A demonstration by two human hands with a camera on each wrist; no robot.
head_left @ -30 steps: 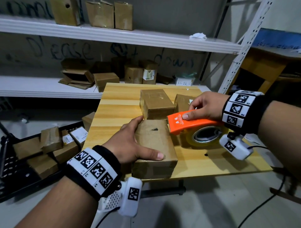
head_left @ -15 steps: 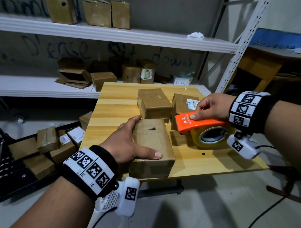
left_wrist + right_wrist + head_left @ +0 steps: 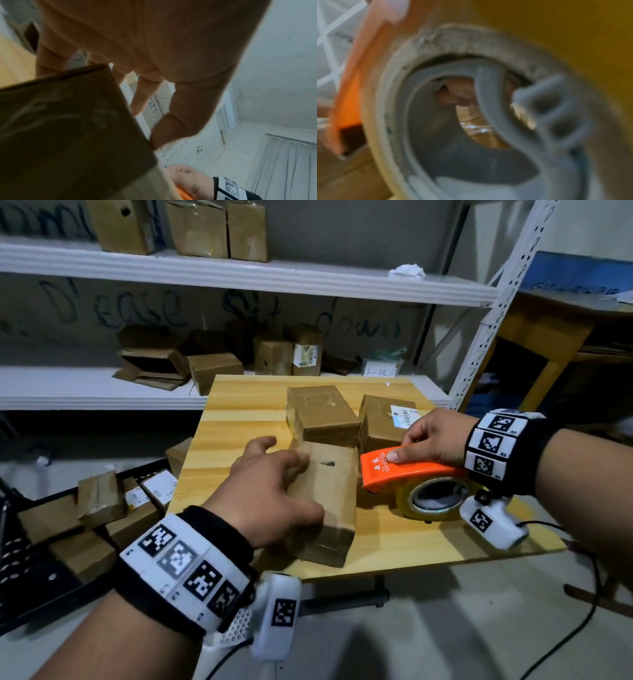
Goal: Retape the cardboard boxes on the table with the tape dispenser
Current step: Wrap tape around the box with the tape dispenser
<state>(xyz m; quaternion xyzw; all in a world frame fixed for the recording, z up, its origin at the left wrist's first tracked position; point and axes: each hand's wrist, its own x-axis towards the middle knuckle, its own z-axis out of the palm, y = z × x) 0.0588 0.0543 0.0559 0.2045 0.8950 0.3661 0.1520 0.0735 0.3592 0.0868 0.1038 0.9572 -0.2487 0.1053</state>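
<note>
Three cardboard boxes sit on the wooden worktop (image 3: 239,419), and the near box (image 3: 329,501) serves as the landmark. The left hand (image 3: 270,498) lies over its left side with fingers spread and only loosely bent, the thumb along the near edge; the head view is blurred there, so whether they grip or merely rest cannot be told. In the left wrist view the same hand (image 3: 154,47) hangs above the near box (image 3: 68,128), fingers extended past its corner. Just right of the near box, touching or nearly touching its right edge, is the orange tape dispenser (image 3: 407,470), held from above by the right hand (image 3: 435,436) with the thumb pressed on its top. The right wrist view shows only the dispenser's roll core (image 3: 471,121), very blurred. Behind the near box stand the middle box (image 3: 322,414) and, to its right, the labelled box (image 3: 383,422), partly hidden by the right hand.
</note>
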